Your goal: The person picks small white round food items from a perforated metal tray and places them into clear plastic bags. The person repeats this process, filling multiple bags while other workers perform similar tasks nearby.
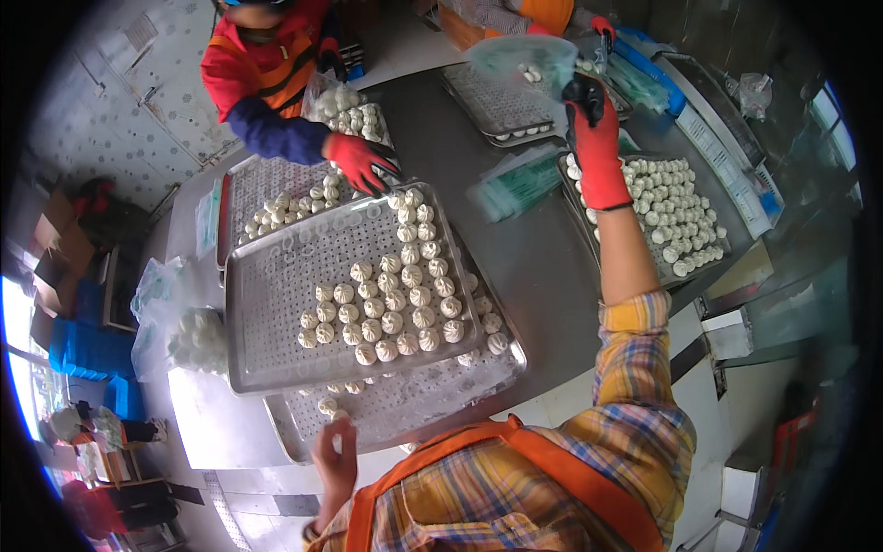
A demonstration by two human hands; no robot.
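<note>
My right hand [594, 131], in a red and black glove, is raised over the far right of the table, shut on a clear plastic bag [528, 62] with green print. Bare, my left hand [335, 448] is at the near edge of the lower perforated tray [290, 421], its fingers curled by a small pleated bun [339, 415]; whether it grips the bun I cannot tell. Another perforated metal tray [276, 345] lies on top, with rows of pleated buns [395, 300] on its right part. A stack of green-printed bags [517, 183] lies on the table.
Across the table, a co-worker's gloved hand [362, 162] reaches to the upper tray's far edge. Another co-worker [531, 14] stands at the far end. More trays of buns [669, 207] stand at the right, and a filled bag [200, 338] lies at the left edge.
</note>
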